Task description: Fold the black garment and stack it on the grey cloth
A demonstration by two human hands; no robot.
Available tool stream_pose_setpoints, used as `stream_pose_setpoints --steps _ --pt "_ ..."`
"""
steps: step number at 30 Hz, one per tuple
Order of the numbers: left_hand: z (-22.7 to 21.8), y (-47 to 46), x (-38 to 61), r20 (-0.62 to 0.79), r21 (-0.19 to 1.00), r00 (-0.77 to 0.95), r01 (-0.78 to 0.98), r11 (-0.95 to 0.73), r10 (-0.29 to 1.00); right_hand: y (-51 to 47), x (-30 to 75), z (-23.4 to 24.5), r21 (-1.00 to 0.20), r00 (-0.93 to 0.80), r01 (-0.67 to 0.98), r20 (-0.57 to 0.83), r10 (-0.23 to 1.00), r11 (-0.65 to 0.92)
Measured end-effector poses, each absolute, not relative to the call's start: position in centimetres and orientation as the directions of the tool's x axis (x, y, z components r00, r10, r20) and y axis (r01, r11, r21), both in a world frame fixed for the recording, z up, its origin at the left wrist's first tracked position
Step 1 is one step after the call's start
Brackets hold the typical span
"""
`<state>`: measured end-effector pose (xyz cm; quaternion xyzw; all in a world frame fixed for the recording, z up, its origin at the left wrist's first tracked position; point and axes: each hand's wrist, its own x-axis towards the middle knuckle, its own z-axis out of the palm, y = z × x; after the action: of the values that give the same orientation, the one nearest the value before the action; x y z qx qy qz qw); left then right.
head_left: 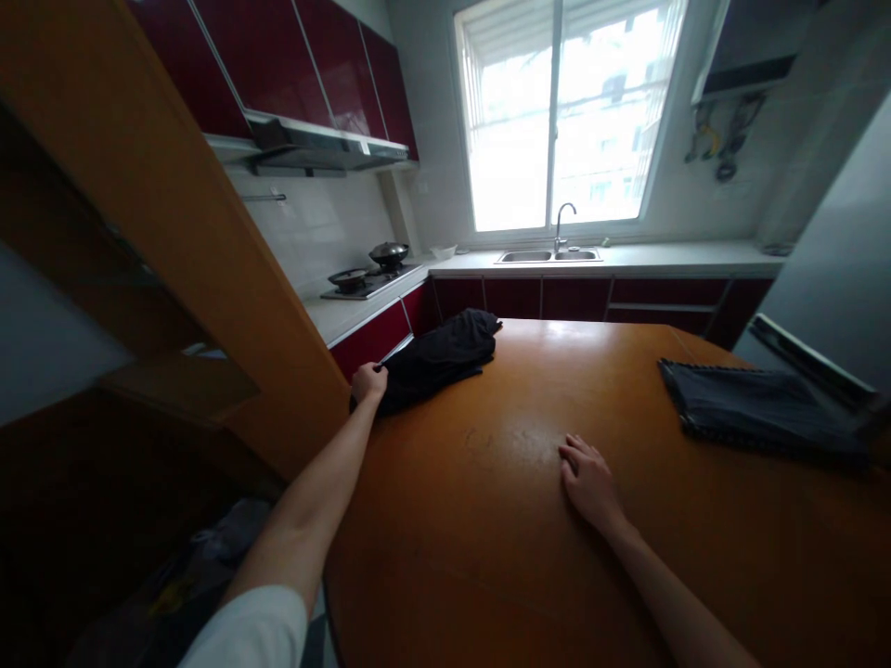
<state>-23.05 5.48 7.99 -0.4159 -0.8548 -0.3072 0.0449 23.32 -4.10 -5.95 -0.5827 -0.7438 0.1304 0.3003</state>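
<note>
A crumpled black cloth (435, 357) lies on the wooden table (487, 529), at 10 o'clock from the right hand (588, 478). The left hand (368, 382) grips its near end. The right rests palm-down on the wood, fingers loosely extended. 1 flat dark item (758, 408) lies at 2 o'clock; the sink (527, 256) sits at 12.

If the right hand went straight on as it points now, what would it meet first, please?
Across the tabletop, the right hand would probably meet the dark cloth by the left hand, though depth is unclear.
</note>
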Motion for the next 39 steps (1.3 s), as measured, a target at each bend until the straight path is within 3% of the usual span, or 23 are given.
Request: stream_pose_setpoints --steps 3,7,10,14,18,21,24,32,39 --pt "10.0 6.4 -20.6 0.446 0.467 -0.516 0.831 0.301 0.732 -4.1 23.3 -5.9 -0.546 -0.136 0.789 0.293 0.946 0.282" --pt "10.0 7.3 -14.2 0.516 0.396 -0.19 0.918 -0.036 0.835 -4.1 23.3 -5.9 -0.56 -0.128 0.779 0.3 0.945 0.283" --pt "6.8 6.6 -8.1 0.463 0.361 0.071 0.895 -0.261 0.883 -4.2 23.3 -5.7 -0.584 -0.122 0.76 0.3 0.946 0.283" --pt "1.2 4.3 -1.4 0.371 0.363 0.258 0.844 -0.395 0.892 -4.3 23.5 -5.5 -0.64 -0.099 0.716 0.302 0.948 0.278" --pt "-1.7 3.1 0.7 0.414 0.374 0.257 0.826 -0.421 0.873 -4.4 23.5 -5.3 -0.679 -0.071 0.683 0.305 0.95 0.269" --pt "-2.2 3.6 -0.2 0.474 0.401 0.077 0.868 -0.293 0.877 -4.4 23.4 -5.3 -0.681 -0.058 0.683 0.309 0.949 0.263" --pt "-2.6 4.3 -1.5 0.423 0.417 -0.025 0.893 -0.17 0.906 -4.3 23.3 -5.5 -0.68 -0.06 0.683 0.312 0.948 0.267" --pt "-2.8 4.5 -1.7 0.367 0.412 0.112 0.87 -0.269 0.924 -4.1 23.3 -5.8 -0.751 -0.013 0.607 0.319 0.948 0.261" --pt "-2.0 1.4 0.3 0.313 0.4 0.407 0.763 -0.508 0.858 -4.1 23.6 -5.0 -0.931 0.123 0.302 0.249 0.961 0.203"
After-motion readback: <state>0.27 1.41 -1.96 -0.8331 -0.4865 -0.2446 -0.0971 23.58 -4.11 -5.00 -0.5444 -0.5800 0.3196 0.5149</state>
